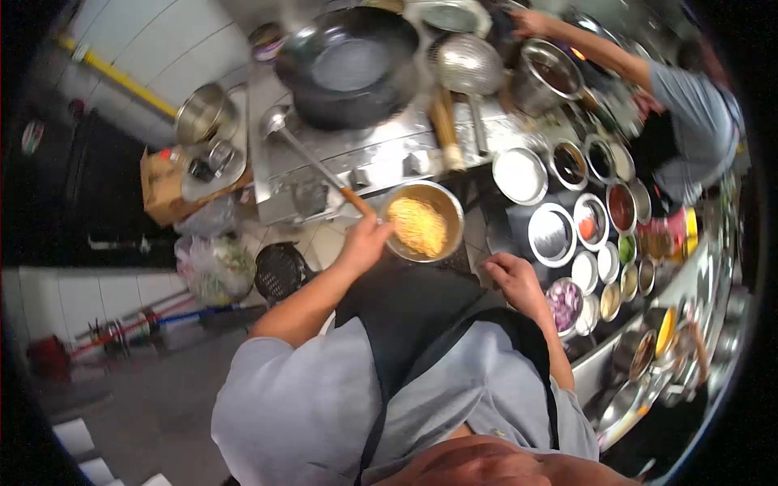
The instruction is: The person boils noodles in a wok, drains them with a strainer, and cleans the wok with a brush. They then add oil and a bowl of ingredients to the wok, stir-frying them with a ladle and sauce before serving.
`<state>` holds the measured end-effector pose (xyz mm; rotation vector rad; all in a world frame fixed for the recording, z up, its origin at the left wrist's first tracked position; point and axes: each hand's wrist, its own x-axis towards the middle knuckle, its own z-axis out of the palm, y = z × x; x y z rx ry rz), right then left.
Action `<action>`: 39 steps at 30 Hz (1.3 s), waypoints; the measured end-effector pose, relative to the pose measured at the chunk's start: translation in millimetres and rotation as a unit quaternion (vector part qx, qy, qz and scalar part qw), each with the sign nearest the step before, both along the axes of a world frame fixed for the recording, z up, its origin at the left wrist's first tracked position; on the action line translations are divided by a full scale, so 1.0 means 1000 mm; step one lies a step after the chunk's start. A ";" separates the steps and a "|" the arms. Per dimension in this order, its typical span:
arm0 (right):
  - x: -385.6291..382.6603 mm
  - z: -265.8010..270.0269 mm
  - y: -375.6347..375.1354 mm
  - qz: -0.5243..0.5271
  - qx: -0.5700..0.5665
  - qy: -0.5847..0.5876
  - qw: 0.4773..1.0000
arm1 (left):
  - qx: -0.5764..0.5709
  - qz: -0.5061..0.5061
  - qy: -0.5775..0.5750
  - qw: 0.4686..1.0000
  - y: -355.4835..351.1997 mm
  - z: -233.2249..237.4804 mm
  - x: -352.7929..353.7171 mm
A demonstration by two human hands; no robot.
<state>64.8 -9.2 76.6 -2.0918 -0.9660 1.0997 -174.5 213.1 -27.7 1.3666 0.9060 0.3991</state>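
Observation:
A round metal bowl of yellow noodles is held in front of the stove. My left hand is closed at the bowl's left rim. A long-handled ladle slants from the stove top, its wooden grip ending at that same hand. The fingers' exact hold on bowl and grip is partly hidden. My right hand is right of the bowl, fingers curled together with nothing visible in them. Close to its right is a container of chopped purple onion.
A large black wok sits on the stove, with a perforated strainer and a metal pot to its right. Several ingredient containers line the right side. Another person's arm reaches in at upper right. A cardboard box stands left.

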 end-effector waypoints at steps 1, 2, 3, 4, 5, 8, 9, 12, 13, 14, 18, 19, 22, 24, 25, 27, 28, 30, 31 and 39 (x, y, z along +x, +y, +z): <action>-0.005 0.001 0.029 0.026 -0.004 0.001 1.000 | 0.029 0.058 0.002 0.998 0.013 -0.008 -0.027; -0.011 0.000 0.058 0.073 -0.023 -0.004 0.997 | 0.054 0.113 0.006 0.992 0.024 -0.020 -0.052; -0.015 0.000 0.082 0.114 -0.037 -0.006 0.993 | 0.050 0.131 0.011 0.990 0.029 -0.019 -0.072; -0.017 -0.008 0.104 0.129 -0.025 -0.012 0.991 | 0.017 0.184 -0.005 0.983 0.032 -0.013 -0.088; -0.020 -0.010 0.128 0.140 -0.027 -0.015 0.990 | -0.015 0.233 -0.025 0.972 0.037 -0.009 -0.095; -0.040 -0.010 0.198 0.226 0.103 -0.063 0.967 | -0.082 0.307 -0.013 0.948 0.050 0.031 -0.096; -0.050 -0.006 0.218 0.254 0.124 -0.072 0.957 | -0.104 0.339 -0.026 0.935 0.052 0.031 -0.097; -0.075 0.009 0.275 0.377 0.229 -0.183 0.879 | -0.080 0.332 -0.091 0.935 0.064 0.006 -0.089; -0.082 0.012 0.292 0.409 0.256 -0.197 0.854 | -0.091 0.342 -0.104 0.929 0.067 0.016 -0.077; -0.090 0.007 0.310 0.435 0.297 -0.225 0.820 | -0.092 0.355 -0.104 0.925 0.070 0.022 -0.068; -0.100 -0.032 0.369 0.535 0.319 -0.356 0.697 | -0.078 0.373 -0.108 0.918 0.086 0.040 -0.027; -0.098 -0.038 0.380 0.541 0.326 -0.380 0.676 | -0.082 0.381 -0.089 0.917 0.089 0.043 -0.020; -0.081 -0.024 0.410 0.530 0.302 -0.329 0.721 | -0.094 0.397 -0.088 0.909 0.109 0.054 -0.001; -0.066 0.003 0.424 0.495 0.276 -0.243 0.787 | -0.092 0.405 -0.101 0.904 0.120 0.042 0.005; -0.057 0.010 0.431 0.495 0.278 -0.243 0.787 | -0.090 0.405 -0.101 0.904 0.127 0.034 0.008; -0.034 0.017 0.449 0.478 0.368 -0.089 0.792 | -0.103 0.399 -0.103 0.905 0.143 0.024 0.010; -0.023 0.018 0.457 0.483 0.380 -0.101 0.782 | -0.097 0.400 -0.133 0.901 0.148 0.031 0.015; -0.009 0.025 0.471 0.489 0.339 -0.170 0.785 | -0.090 0.405 -0.141 0.899 0.161 0.035 0.022; -0.002 0.029 0.475 0.493 0.332 -0.189 0.781 | -0.080 0.397 -0.155 0.901 0.168 0.041 0.028; 0.021 0.038 0.496 0.388 0.300 0.007 0.872 | -0.113 0.395 -0.186 0.892 0.191 0.059 0.052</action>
